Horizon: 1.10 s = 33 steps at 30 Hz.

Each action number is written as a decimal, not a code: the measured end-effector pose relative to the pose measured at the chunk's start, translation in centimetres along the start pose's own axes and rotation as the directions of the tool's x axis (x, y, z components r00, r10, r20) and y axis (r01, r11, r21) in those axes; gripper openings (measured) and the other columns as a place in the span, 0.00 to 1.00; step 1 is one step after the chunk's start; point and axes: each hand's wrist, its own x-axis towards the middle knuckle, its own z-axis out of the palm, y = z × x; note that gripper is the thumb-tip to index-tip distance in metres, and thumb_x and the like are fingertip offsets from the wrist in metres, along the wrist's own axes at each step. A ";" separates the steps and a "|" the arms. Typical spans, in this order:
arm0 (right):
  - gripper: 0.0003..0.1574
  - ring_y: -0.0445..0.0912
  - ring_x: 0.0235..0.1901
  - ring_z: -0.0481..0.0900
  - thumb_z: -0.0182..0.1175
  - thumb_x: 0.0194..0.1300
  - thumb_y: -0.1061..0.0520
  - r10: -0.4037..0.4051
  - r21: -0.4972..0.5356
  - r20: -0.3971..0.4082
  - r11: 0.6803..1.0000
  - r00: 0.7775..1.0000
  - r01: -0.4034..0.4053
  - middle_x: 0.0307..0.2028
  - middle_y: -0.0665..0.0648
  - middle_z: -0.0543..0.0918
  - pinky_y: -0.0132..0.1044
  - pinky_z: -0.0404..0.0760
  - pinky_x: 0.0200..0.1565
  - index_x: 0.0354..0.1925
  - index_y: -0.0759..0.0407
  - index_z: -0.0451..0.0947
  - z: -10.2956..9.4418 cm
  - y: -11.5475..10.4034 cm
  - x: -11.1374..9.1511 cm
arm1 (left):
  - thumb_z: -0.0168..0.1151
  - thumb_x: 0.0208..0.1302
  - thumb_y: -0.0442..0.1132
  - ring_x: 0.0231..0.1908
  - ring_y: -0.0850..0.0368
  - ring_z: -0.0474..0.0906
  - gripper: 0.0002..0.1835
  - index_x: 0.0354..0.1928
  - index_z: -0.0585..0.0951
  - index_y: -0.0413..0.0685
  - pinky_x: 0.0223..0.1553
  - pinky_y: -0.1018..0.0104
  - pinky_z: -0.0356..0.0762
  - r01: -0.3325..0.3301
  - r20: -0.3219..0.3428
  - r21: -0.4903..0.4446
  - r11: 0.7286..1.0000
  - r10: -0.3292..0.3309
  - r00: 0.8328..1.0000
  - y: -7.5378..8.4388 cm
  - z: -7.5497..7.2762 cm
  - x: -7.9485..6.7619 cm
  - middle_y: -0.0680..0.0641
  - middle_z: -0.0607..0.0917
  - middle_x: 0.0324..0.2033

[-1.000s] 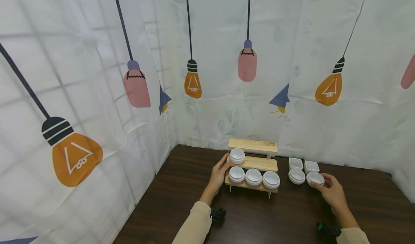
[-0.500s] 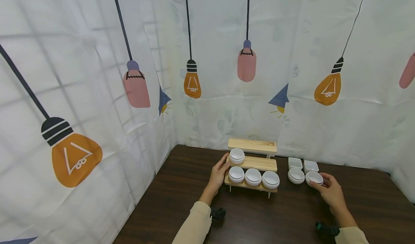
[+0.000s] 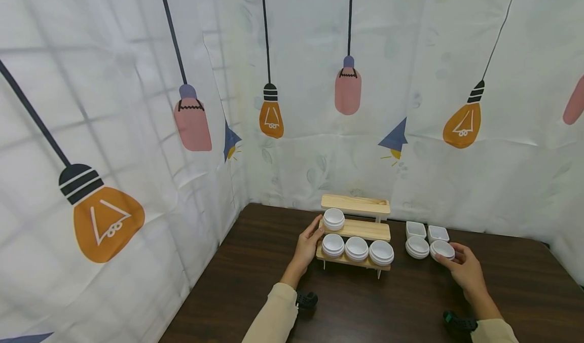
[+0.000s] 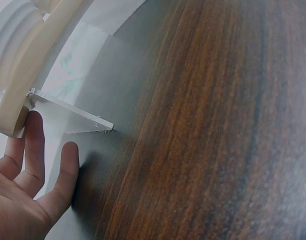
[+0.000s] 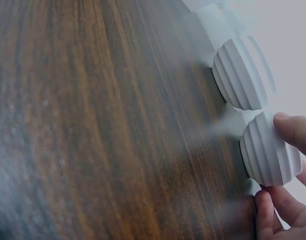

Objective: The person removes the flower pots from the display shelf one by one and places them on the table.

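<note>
My left hand holds the left end of a tiered wooden stand in the head view. In the left wrist view, fingertips meet the rounded end of a plank, and one finger is free beside it. Three round white bowls line the bottom tier; another white bowl sits at the left of the middle tier. My right hand pinches a round ridged white bowl, thumb at its rim and fingers low on its side. That bowl is close over the table, beside another round bowl.
Two square white dishes stand behind the round bowls at the right. The stand's top plank is bare. A dark wooden table reaches back to a white curtain printed with lamps. Thin clear legs support the stand.
</note>
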 end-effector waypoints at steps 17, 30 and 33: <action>0.52 0.68 0.66 0.66 0.64 0.70 0.46 -0.008 -0.012 -0.014 1.000 1.000 0.008 0.70 0.79 0.63 0.57 0.74 0.57 0.77 0.69 0.51 0.1 0.0 -0.1 | 0.53 0.79 0.50 0.67 0.47 0.73 0.29 0.78 0.66 0.56 0.66 0.49 0.73 -0.016 -0.001 -0.007 1.000 0.016 1.000 -1.4 0.1 0.6 0.45 0.72 0.73; 0.53 0.69 0.66 0.66 0.64 0.70 0.45 -0.006 -0.009 -0.009 1.000 1.000 0.006 0.70 0.80 0.62 0.58 0.73 0.58 0.77 0.69 0.50 0.0 0.0 -0.1 | 0.54 0.79 0.43 0.66 0.45 0.74 0.26 0.76 0.69 0.53 0.65 0.49 0.73 -0.007 0.016 -0.012 1.000 0.007 1.000 1.6 -0.1 -0.8 0.41 0.74 0.72; 0.53 0.69 0.66 0.66 0.64 0.70 0.45 -0.004 -0.010 -0.011 1.000 1.000 0.004 0.70 0.80 0.62 0.59 0.72 0.59 0.77 0.69 0.50 0.1 -0.1 -0.2 | 0.55 0.79 0.43 0.66 0.45 0.74 0.26 0.76 0.70 0.54 0.66 0.49 0.73 -0.010 0.017 -0.015 1.000 0.010 1.000 2.0 -0.2 -1.1 0.41 0.74 0.72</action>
